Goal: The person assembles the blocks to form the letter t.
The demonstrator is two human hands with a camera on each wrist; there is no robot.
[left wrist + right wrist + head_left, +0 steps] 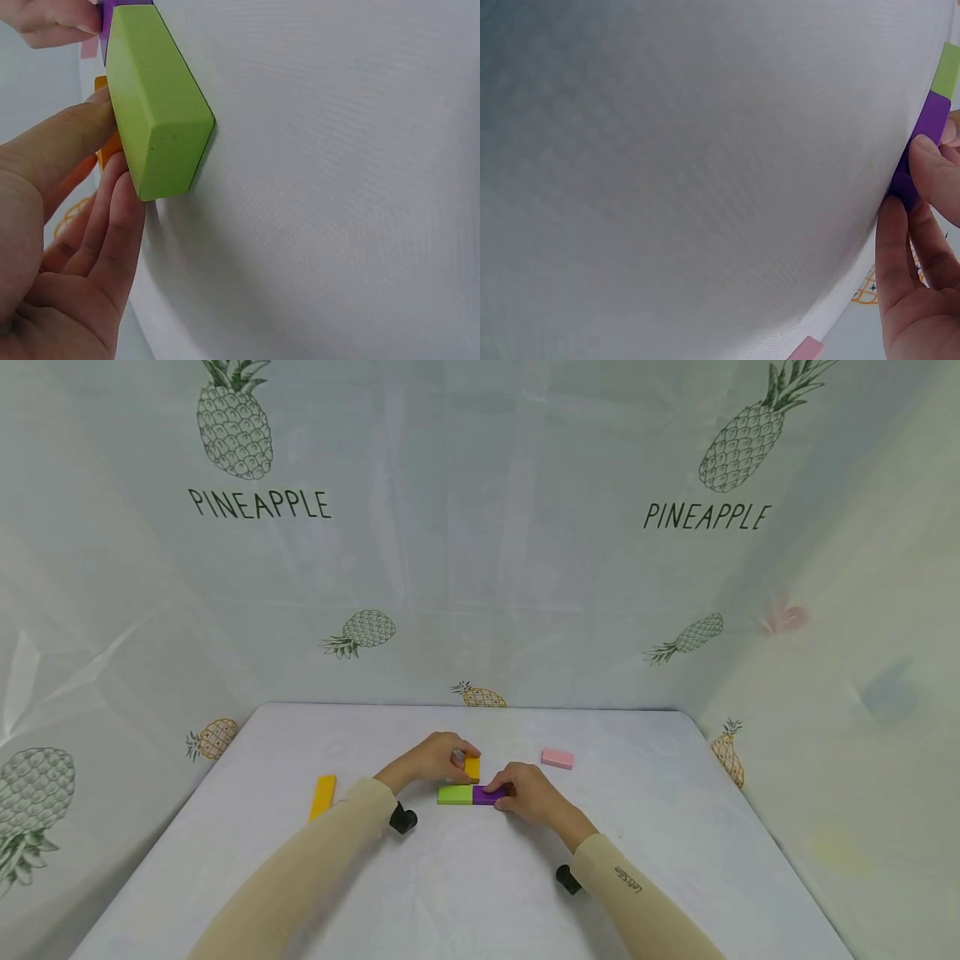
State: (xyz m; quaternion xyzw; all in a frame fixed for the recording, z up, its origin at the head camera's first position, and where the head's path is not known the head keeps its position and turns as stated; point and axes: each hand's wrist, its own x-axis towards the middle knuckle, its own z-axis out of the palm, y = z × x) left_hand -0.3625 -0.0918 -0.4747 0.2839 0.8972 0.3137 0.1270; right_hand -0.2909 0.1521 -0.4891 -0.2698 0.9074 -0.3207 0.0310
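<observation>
A green block (455,795) and a purple block (484,795) lie end to end on the white table, forming one row. Just behind them, my left hand (435,757) pinches a small orange-yellow block (472,767) between thumb and fingers. In the left wrist view that block is mostly hidden behind the green block (154,105). My right hand (531,793) holds the right end of the purple block, thumb on top and fingertips at its end, as the right wrist view shows on the purple block (932,116).
A pink block (557,758) lies behind and right of my right hand. To the left, a long yellow block (323,795) is partly covered by my left sleeve. A cloth printed with pineapples (235,431) hangs behind the table (465,893).
</observation>
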